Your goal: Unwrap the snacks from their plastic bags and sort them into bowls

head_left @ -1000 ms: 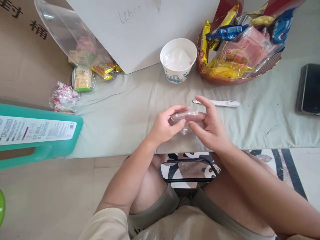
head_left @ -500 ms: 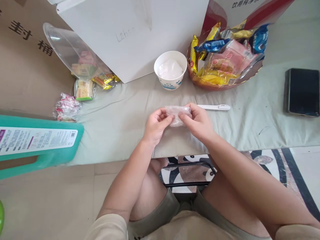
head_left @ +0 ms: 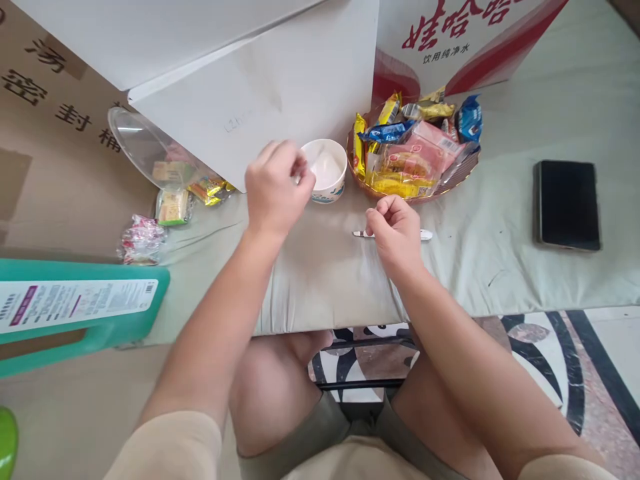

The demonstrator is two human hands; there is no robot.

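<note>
My left hand (head_left: 277, 190) is beside the white paper cup (head_left: 329, 195), its fingers curled together. A tiny pale bit shows between the fingers, too small to name. Inside the cup lies crumpled clear plastic (head_left: 327, 168). My right hand (head_left: 397, 237) hovers over a slim white utility knife (head_left: 426, 235) on the cloth and hides its middle. Its fingers are bent in toward the thumb, with nothing visible in them.
A brown basket (head_left: 425, 198) of wrapped snacks stands right of the cup. White boxes (head_left: 210, 110) rise behind. A black phone (head_left: 567, 205) lies at the right, a teal jug (head_left: 160, 287) at the left. Wrapped snacks (head_left: 173, 205) lie near a tipped clear tub (head_left: 133, 143).
Both hands held a clear plastic packet together; now they are apart and it no longer shows between them. My left hand has gone up and left to the cup. The view has shifted.
</note>
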